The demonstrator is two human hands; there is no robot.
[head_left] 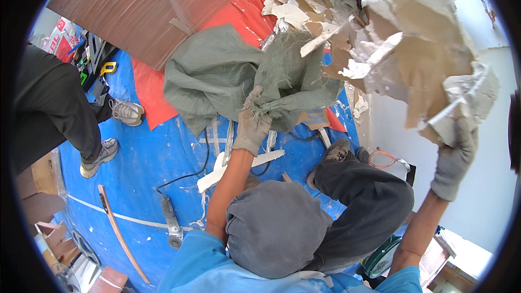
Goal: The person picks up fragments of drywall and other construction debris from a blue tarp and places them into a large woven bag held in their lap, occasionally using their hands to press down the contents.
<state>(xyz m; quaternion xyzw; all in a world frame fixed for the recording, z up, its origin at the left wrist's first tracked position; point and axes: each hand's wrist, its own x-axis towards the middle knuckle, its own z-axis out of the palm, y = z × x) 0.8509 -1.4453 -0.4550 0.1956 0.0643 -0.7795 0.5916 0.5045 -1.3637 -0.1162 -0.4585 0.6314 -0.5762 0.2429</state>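
The left hand, in a grey work glove, is clenched tight on the edge of a big green woven sack. The sack lies crumpled on the blue plastic floor sheet, near its far edge, partly over an orange sheet.

The right hand, also in a grey glove, is raised high on the right. Its grip is closed on a big broken chunk of white and brown plasterboard, held up in the air above the sack's open end. More torn bits of board are heaped just past the sack.

A brown wooden panel lies at the far left. A grey power tool with a black cord rests on the blue sheet, near a thin wooden strip. Another person's grey shoes stand at the sheet's left side.
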